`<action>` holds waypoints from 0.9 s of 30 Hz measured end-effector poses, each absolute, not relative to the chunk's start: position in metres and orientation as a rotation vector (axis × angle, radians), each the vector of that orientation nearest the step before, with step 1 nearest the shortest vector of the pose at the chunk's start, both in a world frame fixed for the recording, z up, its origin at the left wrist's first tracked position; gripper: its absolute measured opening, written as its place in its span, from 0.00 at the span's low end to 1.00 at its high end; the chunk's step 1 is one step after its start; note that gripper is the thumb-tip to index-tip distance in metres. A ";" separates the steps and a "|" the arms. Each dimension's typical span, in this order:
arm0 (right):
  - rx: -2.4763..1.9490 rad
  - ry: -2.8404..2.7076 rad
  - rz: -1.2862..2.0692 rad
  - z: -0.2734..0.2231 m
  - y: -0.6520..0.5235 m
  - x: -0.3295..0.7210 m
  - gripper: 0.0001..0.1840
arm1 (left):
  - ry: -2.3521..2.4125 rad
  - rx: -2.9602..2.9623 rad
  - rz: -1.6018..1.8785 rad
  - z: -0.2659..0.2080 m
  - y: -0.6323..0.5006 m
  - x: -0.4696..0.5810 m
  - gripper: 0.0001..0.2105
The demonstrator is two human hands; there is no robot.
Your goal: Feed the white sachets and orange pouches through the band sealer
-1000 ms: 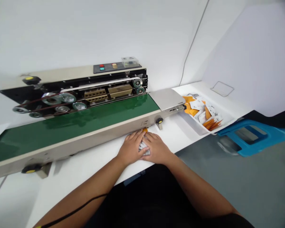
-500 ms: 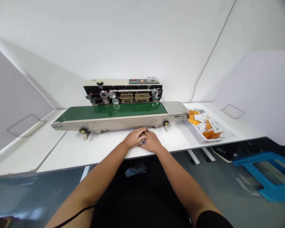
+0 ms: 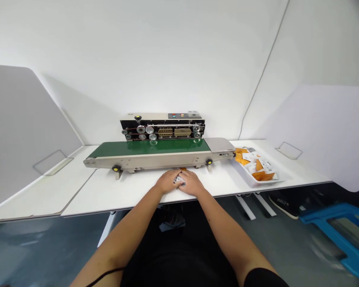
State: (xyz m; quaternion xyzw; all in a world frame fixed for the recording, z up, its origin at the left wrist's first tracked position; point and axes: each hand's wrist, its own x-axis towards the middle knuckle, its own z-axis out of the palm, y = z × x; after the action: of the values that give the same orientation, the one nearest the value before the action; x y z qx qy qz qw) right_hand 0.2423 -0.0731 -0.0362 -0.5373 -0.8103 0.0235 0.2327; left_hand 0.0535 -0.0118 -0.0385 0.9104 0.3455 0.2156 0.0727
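My left hand (image 3: 166,181) and my right hand (image 3: 192,183) meet at the front of the white table. Between them is a small white packet (image 3: 179,180), with an orange-brown bit showing at its far end. Both hands' fingers close over the packet from either side and cover most of it. Just beyond them stands a band sealing machine with a green conveyor belt (image 3: 155,148) and a row of rollers and heating blocks (image 3: 166,132).
At the right, a clear plastic tray (image 3: 251,181) holds several orange and white packets (image 3: 261,175). White partitions stand at both sides. A blue plastic stool (image 3: 332,215) is on the floor at the right, near a black shoe (image 3: 284,205).
The view has tilted and shifted, so the machine sits lower and further right. My hands remain together on the table; more of the packet and its orange-brown end shows between them.
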 end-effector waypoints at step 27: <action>-1.371 -2.287 0.244 -0.046 -0.065 0.253 0.43 | 0.892 2.802 0.522 -0.026 -0.021 0.029 0.39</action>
State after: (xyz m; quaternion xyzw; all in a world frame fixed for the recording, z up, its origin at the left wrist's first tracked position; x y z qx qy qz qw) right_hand 0.2530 -0.0655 -0.0464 -0.4985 -0.8311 0.0885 0.2300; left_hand 0.0290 -0.0211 -0.0257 0.9354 0.2978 0.1741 0.0772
